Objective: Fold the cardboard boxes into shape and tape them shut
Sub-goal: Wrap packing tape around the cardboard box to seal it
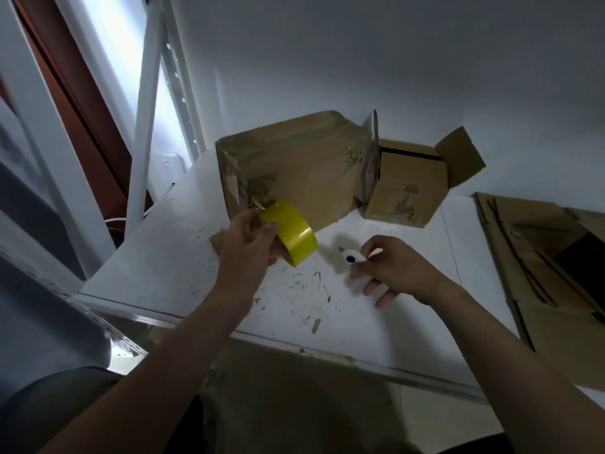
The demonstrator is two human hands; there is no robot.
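L hand [244, 244] is gripping yellow tape roll [293, 234], thumb and fingers curling round its rim, at the lower near corner of the large box [294, 168]. Large box is sitting on white table [163, 250], its wrinkled surface covered w/ clear tape. R hand [396, 267] is pinching a small white item [352, 257] w/ dark spot; it is blurred, so type cannot be told. Hand is hovering near the roll, apart from the box. Smaller box [406, 188] is standing just right of the large one, one flap sticking up open. Flat cardboard [540, 257] is lying at table's right end.
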